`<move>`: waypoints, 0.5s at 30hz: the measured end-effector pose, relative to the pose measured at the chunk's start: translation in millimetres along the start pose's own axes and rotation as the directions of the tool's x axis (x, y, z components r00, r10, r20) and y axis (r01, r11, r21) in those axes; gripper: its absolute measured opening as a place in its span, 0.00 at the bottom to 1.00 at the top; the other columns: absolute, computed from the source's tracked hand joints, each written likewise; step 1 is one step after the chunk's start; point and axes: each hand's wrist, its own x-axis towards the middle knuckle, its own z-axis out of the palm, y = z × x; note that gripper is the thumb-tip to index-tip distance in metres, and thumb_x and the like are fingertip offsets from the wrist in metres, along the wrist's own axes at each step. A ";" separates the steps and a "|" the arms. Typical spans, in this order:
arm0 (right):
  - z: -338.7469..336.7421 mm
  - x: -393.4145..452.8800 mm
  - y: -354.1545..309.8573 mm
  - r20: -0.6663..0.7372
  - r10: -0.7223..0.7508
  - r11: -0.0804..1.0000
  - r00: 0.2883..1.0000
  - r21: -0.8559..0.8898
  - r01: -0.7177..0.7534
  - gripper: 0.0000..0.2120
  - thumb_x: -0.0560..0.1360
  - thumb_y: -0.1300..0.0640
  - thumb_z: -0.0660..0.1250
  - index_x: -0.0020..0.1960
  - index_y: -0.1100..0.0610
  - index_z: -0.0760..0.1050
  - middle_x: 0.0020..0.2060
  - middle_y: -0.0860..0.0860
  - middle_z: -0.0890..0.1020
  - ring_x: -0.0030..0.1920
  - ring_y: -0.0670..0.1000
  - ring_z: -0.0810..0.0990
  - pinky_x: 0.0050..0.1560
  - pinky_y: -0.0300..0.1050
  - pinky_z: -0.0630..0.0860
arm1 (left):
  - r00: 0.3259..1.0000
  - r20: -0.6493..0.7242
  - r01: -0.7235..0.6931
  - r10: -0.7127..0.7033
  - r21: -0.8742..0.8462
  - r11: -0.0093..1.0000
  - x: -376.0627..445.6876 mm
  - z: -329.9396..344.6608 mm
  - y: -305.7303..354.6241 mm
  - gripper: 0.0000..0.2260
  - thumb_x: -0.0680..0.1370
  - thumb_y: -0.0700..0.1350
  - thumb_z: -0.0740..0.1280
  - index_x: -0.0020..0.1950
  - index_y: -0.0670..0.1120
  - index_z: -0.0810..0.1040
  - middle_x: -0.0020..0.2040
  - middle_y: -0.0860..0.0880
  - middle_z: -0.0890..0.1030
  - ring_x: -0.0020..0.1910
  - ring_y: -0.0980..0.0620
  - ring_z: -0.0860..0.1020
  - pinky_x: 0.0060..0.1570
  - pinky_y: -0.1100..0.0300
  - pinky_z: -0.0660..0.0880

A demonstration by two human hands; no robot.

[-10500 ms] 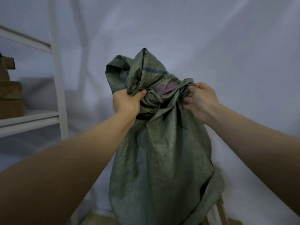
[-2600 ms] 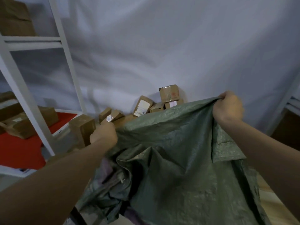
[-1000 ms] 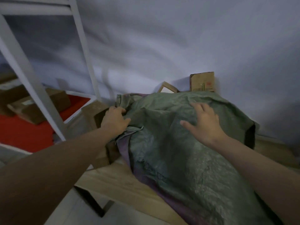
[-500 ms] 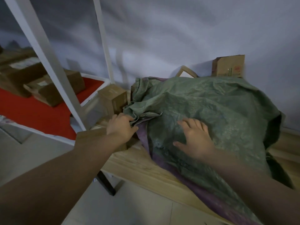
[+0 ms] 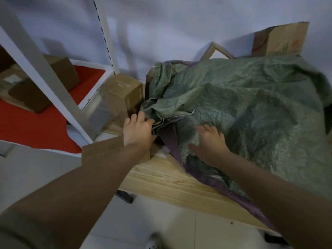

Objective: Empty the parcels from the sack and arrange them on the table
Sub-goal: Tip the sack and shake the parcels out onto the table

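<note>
My left hand (image 5: 138, 130) grips the bunched mouth of the sack (image 5: 242, 108), fingers curled into the folds, presumably to draw the cloth off. My right hand (image 5: 209, 142) lies flat on it, fingers spread, holding nothing. The sack is draped across the wooden table (image 5: 161, 178), hiding most parcels. One parcel (image 5: 124, 92) stands exposed just left of it; another (image 5: 280, 40) shows behind. A white rack post (image 5: 45, 72) crowds the left side.

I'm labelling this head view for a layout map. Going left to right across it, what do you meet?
Red shelf mat → white shelf post → upright cardboard box → left hand → right hand → green sack
</note>
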 end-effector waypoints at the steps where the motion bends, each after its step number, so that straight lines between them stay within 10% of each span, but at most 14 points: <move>1: 4.9 0.5 -2.5 0.025 0.014 1.000 1.000 0.013 -0.014 0.33 0.78 0.46 0.66 0.78 0.54 0.59 0.74 0.53 0.65 0.75 0.57 0.59 0.72 0.57 0.58 | 1.000 -0.009 0.004 -0.004 -0.005 1.000 2.5 1.7 -2.9 0.17 0.77 0.56 0.68 0.65 0.55 0.77 0.61 0.47 0.72 0.61 0.44 0.70 0.60 0.51 0.65; 11: 6.5 14.3 -20.5 -0.049 0.257 0.864 0.965 0.459 -0.207 0.43 0.71 0.38 0.72 0.77 0.58 0.60 0.71 0.56 0.68 0.72 0.57 0.67 0.71 0.59 0.67 | 0.971 -0.233 -0.077 -0.052 -0.514 0.854 13.8 -25.4 -18.8 0.04 0.81 0.47 0.65 0.52 0.50 0.79 0.51 0.52 0.77 0.47 0.49 0.77 0.40 0.55 0.72; 15: 3.0 19.6 -40.5 0.008 0.268 0.825 0.963 0.515 -0.234 0.43 0.54 0.26 0.69 0.59 0.53 0.78 0.53 0.51 0.83 0.57 0.56 0.81 0.60 0.59 0.76 | 0.979 -0.195 -0.106 -0.054 -0.722 0.684 13.5 -50.2 -31.9 0.03 0.81 0.45 0.65 0.52 0.47 0.78 0.44 0.53 0.79 0.45 0.48 0.77 0.44 0.51 0.75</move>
